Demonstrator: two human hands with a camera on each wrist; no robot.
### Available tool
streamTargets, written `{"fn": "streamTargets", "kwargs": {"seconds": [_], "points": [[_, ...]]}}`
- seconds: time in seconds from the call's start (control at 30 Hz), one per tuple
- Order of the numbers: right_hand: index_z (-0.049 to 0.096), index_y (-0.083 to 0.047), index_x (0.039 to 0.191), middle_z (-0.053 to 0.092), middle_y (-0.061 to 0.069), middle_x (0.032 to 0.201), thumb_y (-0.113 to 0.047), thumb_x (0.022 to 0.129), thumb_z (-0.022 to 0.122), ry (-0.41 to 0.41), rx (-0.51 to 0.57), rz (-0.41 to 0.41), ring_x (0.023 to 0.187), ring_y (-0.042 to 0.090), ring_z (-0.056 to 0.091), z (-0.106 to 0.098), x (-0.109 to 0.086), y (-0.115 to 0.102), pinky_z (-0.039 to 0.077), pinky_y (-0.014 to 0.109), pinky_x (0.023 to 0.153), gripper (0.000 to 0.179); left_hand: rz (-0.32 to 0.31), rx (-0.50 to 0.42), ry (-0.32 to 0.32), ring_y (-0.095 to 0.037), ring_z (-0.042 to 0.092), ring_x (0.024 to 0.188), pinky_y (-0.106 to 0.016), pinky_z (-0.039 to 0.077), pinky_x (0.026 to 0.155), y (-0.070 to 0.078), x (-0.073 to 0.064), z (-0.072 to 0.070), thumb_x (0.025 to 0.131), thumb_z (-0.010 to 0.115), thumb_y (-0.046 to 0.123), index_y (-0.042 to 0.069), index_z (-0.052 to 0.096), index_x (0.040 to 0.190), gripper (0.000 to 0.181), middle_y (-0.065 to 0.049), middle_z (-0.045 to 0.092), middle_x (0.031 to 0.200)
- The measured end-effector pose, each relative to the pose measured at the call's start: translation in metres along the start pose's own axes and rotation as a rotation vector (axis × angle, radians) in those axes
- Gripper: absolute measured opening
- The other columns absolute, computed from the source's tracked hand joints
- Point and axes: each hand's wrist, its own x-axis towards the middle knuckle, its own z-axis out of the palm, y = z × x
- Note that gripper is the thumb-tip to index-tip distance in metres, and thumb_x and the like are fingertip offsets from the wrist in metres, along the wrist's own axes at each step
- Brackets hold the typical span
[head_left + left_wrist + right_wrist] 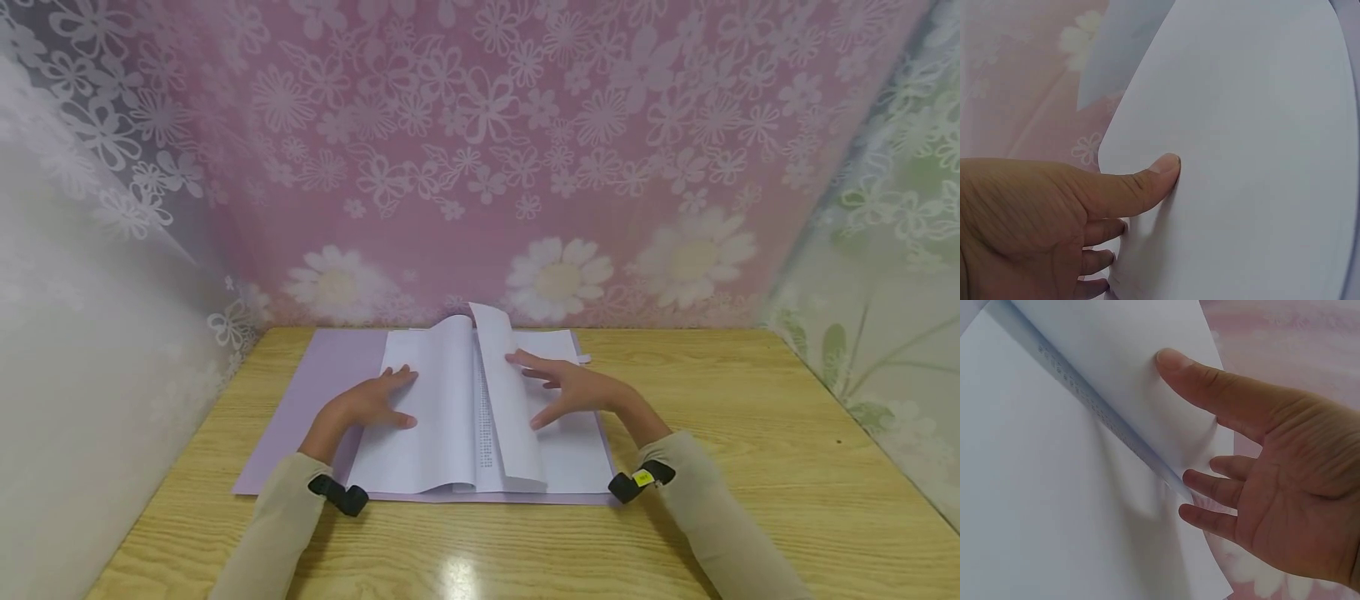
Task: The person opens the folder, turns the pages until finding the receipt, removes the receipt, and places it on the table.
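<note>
A purple folder lies spread on the table with white sheets of paper in it. My left hand is at the curved left-hand pages, its fingers extended; in the left wrist view its thumb lies over the white paper. One sheet stands up, bowed, near the middle. My right hand is at its right side, fingers spread and index fingertip against the sheet. In the right wrist view the thumb lies over the raised sheet. Printed text shows beside that sheet.
The wooden table extends around the folder. Behind it stands a pink flowered backdrop, with patterned panels at left and right. A small light tab sticks out at the folder's right edge.
</note>
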Motion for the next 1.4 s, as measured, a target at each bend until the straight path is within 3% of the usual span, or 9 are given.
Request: {"fn": "streamTargets", "kwargs": {"seconds": [0.3,0.37,0.5,0.63,0.8,0.9,1.2,1.4], "points": [[0.024,-0.015,0.164,0.006,0.014,0.173,-0.025,0.082,0.087,0.004,-0.063,0.008,0.154,0.041,0.026,0.007,0.003,-0.005,0.030,0.061,0.121,0.104,0.054,0.001,0.019,-0.047,0.011,0.156,-0.063,0.018,0.125,-0.007,0.003,-0.002,0.098,0.067,0.039,0.004,0.030,0.160,0.080,-0.022,0.019,0.168],[0.025,-0.015,0.163,0.005,0.015,0.173,-0.025,0.082,0.087,0.003,-0.071,0.016,0.155,0.040,0.025,0.009,0.004,-0.005,0.030,0.061,0.121,0.103,0.064,-0.006,0.067,-0.046,0.017,0.155,-0.061,0.020,0.125,-0.007,0.005,-0.002,0.101,0.062,0.040,0.003,0.033,0.159,0.074,-0.021,0.024,0.167],[0.026,-0.017,0.163,0.005,0.014,0.173,-0.027,0.082,0.087,0.003,-0.085,0.028,0.156,0.037,0.023,0.011,0.005,-0.006,0.031,0.060,0.121,0.102,0.106,-0.050,0.226,-0.043,0.030,0.152,-0.058,0.027,0.123,-0.003,0.009,0.000,0.106,0.053,0.037,0.002,0.038,0.156,0.063,-0.020,0.037,0.162],[0.027,-0.018,0.163,0.006,0.013,0.173,-0.030,0.082,0.087,0.003,-0.095,0.035,0.158,0.035,0.018,0.013,0.006,-0.007,0.032,0.060,0.120,0.102,0.162,-0.192,0.321,-0.039,0.033,0.152,-0.057,0.030,0.123,0.007,0.012,0.004,0.107,0.051,0.038,0.006,0.035,0.158,0.062,-0.017,0.039,0.162],[0.028,-0.019,0.163,0.005,0.014,0.173,-0.030,0.082,0.087,0.009,-0.096,0.046,0.158,0.035,0.018,0.014,0.007,-0.009,0.033,0.059,0.120,0.100,0.200,-0.505,0.280,-0.034,0.033,0.153,-0.051,0.031,0.123,0.029,0.015,0.011,0.108,0.051,0.036,0.005,0.022,0.162,0.069,-0.017,0.032,0.166],[0.029,-0.017,0.163,0.007,0.015,0.172,-0.029,0.083,0.086,0.020,-0.095,0.034,0.157,0.036,0.022,0.015,0.007,-0.013,0.035,0.059,0.119,0.099,0.196,-0.634,0.257,-0.031,0.030,0.155,-0.048,0.029,0.124,0.038,0.017,0.015,0.108,0.051,0.033,0.002,0.015,0.163,0.072,-0.017,0.028,0.167],[0.031,-0.015,0.162,0.013,0.013,0.172,-0.026,0.083,0.086,0.040,-0.071,-0.020,0.153,0.036,0.033,0.024,0.011,-0.021,0.037,0.057,0.118,0.097,0.146,-0.711,0.289,-0.031,0.030,0.154,-0.046,0.030,0.124,0.041,0.022,0.023,0.105,0.058,0.035,0.001,0.009,0.163,0.084,-0.021,0.030,0.165],[0.032,-0.014,0.161,0.021,0.012,0.171,-0.024,0.084,0.086,0.068,-0.057,-0.059,0.151,0.035,0.037,0.031,0.015,-0.024,0.039,0.057,0.117,0.095,0.139,-0.729,0.334,-0.034,0.040,0.149,-0.048,0.040,0.117,0.041,0.021,0.022,0.102,0.064,0.028,0.002,0.010,0.163,0.086,-0.021,0.034,0.164]]}}
